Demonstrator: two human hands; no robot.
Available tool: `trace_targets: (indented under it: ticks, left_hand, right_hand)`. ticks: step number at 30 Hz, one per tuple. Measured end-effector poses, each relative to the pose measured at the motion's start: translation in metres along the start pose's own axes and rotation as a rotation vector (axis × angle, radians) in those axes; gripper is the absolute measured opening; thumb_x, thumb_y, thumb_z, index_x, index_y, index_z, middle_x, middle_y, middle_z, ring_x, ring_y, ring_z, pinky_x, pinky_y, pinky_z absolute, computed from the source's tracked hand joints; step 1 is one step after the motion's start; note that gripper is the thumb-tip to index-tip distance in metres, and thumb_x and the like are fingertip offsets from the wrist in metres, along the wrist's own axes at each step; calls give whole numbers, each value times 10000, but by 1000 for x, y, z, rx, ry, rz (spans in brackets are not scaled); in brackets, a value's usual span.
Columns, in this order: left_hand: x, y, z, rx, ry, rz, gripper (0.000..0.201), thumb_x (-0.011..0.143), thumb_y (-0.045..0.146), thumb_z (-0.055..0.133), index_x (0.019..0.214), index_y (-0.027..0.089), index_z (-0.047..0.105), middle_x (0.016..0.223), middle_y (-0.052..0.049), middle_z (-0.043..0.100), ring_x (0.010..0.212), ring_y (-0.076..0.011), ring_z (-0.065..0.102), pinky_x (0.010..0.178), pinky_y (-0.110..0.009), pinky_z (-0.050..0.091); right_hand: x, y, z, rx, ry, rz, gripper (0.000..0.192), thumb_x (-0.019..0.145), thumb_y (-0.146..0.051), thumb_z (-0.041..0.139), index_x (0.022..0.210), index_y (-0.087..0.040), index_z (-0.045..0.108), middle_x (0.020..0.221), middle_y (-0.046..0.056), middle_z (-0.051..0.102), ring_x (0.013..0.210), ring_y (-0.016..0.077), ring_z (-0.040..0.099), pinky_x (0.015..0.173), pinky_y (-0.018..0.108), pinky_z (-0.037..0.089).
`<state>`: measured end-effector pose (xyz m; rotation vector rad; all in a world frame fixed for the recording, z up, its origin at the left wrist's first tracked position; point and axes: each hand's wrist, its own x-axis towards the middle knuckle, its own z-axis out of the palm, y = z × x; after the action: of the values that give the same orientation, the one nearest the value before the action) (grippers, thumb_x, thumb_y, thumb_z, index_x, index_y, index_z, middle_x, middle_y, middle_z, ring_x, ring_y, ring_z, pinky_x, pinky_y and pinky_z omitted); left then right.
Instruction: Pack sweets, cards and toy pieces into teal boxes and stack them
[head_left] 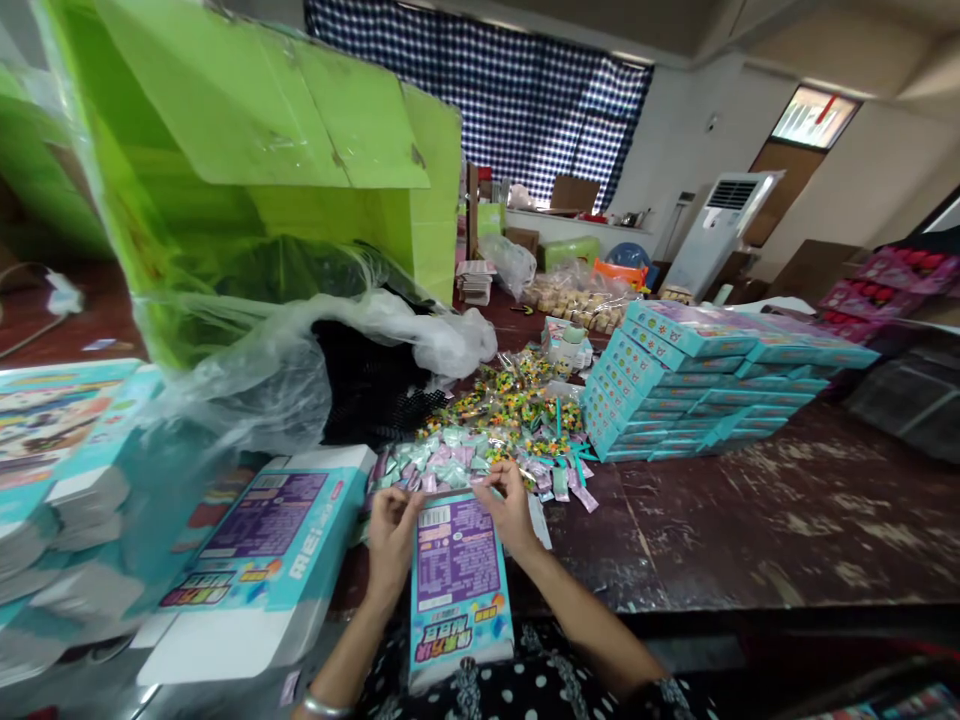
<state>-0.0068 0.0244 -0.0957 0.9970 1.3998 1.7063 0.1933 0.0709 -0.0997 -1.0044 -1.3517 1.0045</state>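
Observation:
Directly in front of me a turquoise and purple printed cardboard box point(459, 560) lies with its near end against my body. My left hand point(393, 535) has its fingers pinched at the far left corner of this box. At the far right corner, the fingers of my right hand point(513, 508) are closed on the edge. Just beyond both hands spreads a heap of small mint and lilac sachets point(450, 455). Behind these lie clear bags of small multicoloured pieces point(525, 410). Whatever is inside the box is hidden.
Finished-looking turquoise boxes point(675, 385) stand stacked at the right on the dark red table point(720, 530). An open box point(262, 540) and stacked cartons point(67, 500) are at the left. A big green carton point(277, 110) with plastic film point(277, 390) rises behind them.

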Motion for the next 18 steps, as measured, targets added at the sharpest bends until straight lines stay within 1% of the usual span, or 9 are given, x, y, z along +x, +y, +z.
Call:
trace_targets:
  ticks: [2, 4, 5, 7, 8, 10, 12, 15, 18]
  left_hand:
    - [4, 10, -8, 2, -77, -24, 639, 808, 808, 844, 781, 235, 562, 780, -9, 603, 777, -220, 624, 732, -302, 519]
    - [11, 24, -16, 32, -221, -62, 577, 802, 715, 888, 725, 217, 608, 748, -19, 629, 762, -220, 628, 725, -299, 510]
    - [14, 32, -20, 57, -304, -79, 534, 784, 662, 916, 714, 209, 641, 752, -27, 657, 771, -223, 641, 730, -299, 513]
    - [19, 45, -26, 119, -449, -97, 431, 740, 576, 953, 750, 199, 744, 816, -55, 744, 829, -246, 698, 775, -313, 544]
    - [21, 50, -27, 145, -485, -98, 394, 721, 553, 961, 786, 199, 800, 864, -74, 789, 866, -264, 729, 807, -328, 566]
    - [20, 55, -28, 175, -487, -102, 381, 694, 541, 965, 859, 209, 877, 952, -105, 850, 930, -305, 778, 855, -367, 606]
    - [17, 55, -27, 173, -423, -113, 393, 684, 561, 962, 870, 220, 904, 980, -120, 876, 938, -334, 803, 846, -397, 633]
    - [11, 58, -22, 165, -294, -109, 394, 686, 591, 951, 840, 230, 914, 945, -117, 885, 893, -336, 810, 801, -403, 644]
    - [8, 63, -19, 187, -209, -73, 372, 689, 567, 949, 837, 227, 923, 895, -101, 879, 852, -314, 798, 759, -378, 627]
  right_hand:
    - [3, -9, -2, -5, -97, -4, 498, 865, -670, 836, 929, -234, 607, 874, -7, 613, 868, 187, 591, 871, 314, 483]
    - [10, -21, -6, -13, -233, 42, 562, 851, -717, 845, 801, -227, 574, 808, -22, 561, 806, 168, 537, 817, 305, 452]
    - [14, -27, -8, -12, -299, 79, 577, 829, -723, 867, 784, -223, 582, 800, -25, 565, 796, 163, 534, 805, 301, 447]
    - [22, -38, -14, -13, -440, 140, 548, 776, -698, 926, 863, -210, 693, 883, -1, 678, 865, 184, 620, 856, 309, 487]
    - [26, -42, -17, -25, -522, 157, 538, 773, -684, 935, 952, -205, 770, 993, 29, 758, 956, 213, 682, 923, 327, 516]
    - [31, -49, -21, -70, -683, 179, 577, 817, -685, 909, 1154, -218, 868, 1259, 86, 835, 1175, 284, 750, 1075, 386, 536]
    - [35, -54, -23, -117, -770, 190, 632, 868, -737, 848, 1245, -232, 900, 1385, 106, 836, 1298, 336, 755, 1166, 440, 529]
    - [40, -61, -21, -150, -751, 172, 706, 888, -831, 781, 1222, -226, 921, 1335, 115, 860, 1314, 367, 764, 1199, 486, 536]
    - [45, -66, -18, -174, -746, 166, 782, 867, -901, 749, 1127, -187, 931, 1218, 132, 877, 1236, 364, 787, 1135, 476, 579]
